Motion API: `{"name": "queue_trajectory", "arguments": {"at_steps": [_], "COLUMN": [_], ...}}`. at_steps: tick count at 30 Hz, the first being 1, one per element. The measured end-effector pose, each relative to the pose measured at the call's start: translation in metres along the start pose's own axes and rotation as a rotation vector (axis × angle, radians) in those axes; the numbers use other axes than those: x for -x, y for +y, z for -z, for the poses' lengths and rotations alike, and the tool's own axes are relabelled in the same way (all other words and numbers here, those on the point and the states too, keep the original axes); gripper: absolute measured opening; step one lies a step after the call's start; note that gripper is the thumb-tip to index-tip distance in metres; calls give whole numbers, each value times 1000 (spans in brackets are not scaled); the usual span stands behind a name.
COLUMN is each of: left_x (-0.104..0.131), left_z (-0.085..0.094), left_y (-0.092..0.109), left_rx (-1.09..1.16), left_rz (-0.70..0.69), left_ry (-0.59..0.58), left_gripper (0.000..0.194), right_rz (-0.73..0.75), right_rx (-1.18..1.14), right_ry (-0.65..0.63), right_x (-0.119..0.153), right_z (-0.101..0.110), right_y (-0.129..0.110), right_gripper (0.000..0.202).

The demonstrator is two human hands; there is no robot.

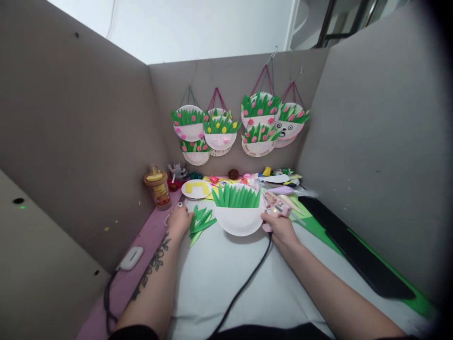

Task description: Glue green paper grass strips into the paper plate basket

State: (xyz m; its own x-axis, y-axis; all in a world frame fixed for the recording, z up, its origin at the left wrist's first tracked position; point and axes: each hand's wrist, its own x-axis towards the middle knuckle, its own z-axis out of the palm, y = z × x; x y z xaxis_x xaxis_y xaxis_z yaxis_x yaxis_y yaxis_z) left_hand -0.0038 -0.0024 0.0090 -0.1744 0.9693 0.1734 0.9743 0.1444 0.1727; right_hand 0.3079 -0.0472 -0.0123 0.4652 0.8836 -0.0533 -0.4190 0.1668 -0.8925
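A white paper plate basket (239, 222) with a row of green paper grass blades (239, 197) stands up in front of me. My right hand (281, 229) has its thumb and fingertips at the plate's right edge. The pink glue gun (279, 208) shows above and below that same hand, as if gripped along with the plate, and its black cable (244, 282) runs toward me. On the left, my left hand (180, 220) is closed, its fingertips at the edge of loose green paper leaves (201, 219). Whatever it pinches is hidden.
A lidded cup (156, 189) stands at the back left, near a white plate with yellow pieces (197, 189). Craft supplies crowd the back edge. Finished plate baskets (220, 140) hang on the partition. A long black strip (357, 250) lies right; a white case (131, 258) lies left.
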Motion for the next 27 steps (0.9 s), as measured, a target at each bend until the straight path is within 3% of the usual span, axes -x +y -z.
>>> {"name": "queue_trajectory", "arguments": {"at_steps": [3, 6, 9, 12, 15, 18, 20, 23, 27], "left_x": [0, -1, -5, -11, -13, -5, 7, 27, 48], "left_z": [-7, -11, -8, -2, 7, 21, 33, 48, 54], "left_y": [10, 13, 10, 1, -3, 5, 16, 36, 56], "left_rx": [-38, -43, 65, 324, 739, 1217, 1448, 1570, 1480], "left_rz": [-38, -68, -90, -50, -13, -14, -28, -100, -154], "left_ry": [76, 21, 42, 34, 83, 169, 160, 123, 170], "left_gripper": [41, 36, 29, 24, 22, 26, 30, 32, 23], "right_rz": [1, -7, -5, 3, 17, 29, 39, 54, 57], "right_rx": [-15, -29, -14, 7, 11, 4, 2, 43, 172], "right_ry": [-15, -20, -29, -29, -27, -43, -50, -46, -56], "right_x": [0, -1, -1, -2, 0, 4, 7, 10, 16], "right_z": [0, 0, 2, 2, 1, -2, -4, -5, -2], "right_y": [1, 1, 3, 4, 4, 2, 1, 4, 9], "right_gripper": [37, 40, 40, 36, 37, 39, 38, 31, 25]}}
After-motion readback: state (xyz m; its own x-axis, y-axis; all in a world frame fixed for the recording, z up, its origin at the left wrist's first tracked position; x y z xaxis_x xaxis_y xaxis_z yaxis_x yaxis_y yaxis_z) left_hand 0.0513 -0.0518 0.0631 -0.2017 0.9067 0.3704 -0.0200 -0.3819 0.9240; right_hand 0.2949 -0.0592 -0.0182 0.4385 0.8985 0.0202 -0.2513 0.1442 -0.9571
